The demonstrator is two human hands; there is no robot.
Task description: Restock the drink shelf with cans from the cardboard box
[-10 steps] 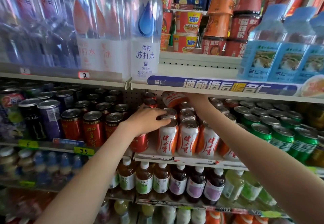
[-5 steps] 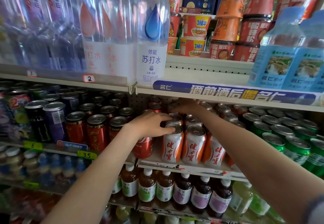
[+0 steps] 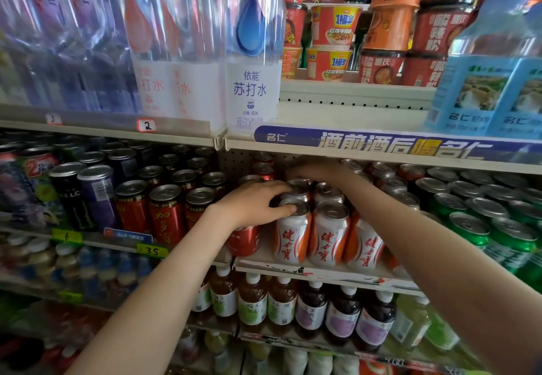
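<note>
White-and-orange cans stand in rows on the middle drink shelf, with three at the front edge and further rows behind them. The person's left hand lies on the leftmost column. Its fingers rest almost straight on the second-row lid, its thumb lies across the front lid, and it encloses no can. The right hand reaches over the rows to the rear of the shelf, just under the shelf above. Shadow and blur cover its fingers, so I cannot tell whether it holds a can.

Adjacent items:
- A red cola can stands just beside the left column, below the left wrist.
- Red herbal-tea cans and dark energy-drink cans fill the bay to the left.
- Green cans fill the bay to the right.
- Bottled teas line the shelf below.
- Soda-water bottles and instant-noodle cups occupy the level above, over a blue banner strip.
- A yellow price tag marked 35 sits on the left shelf edge.
</note>
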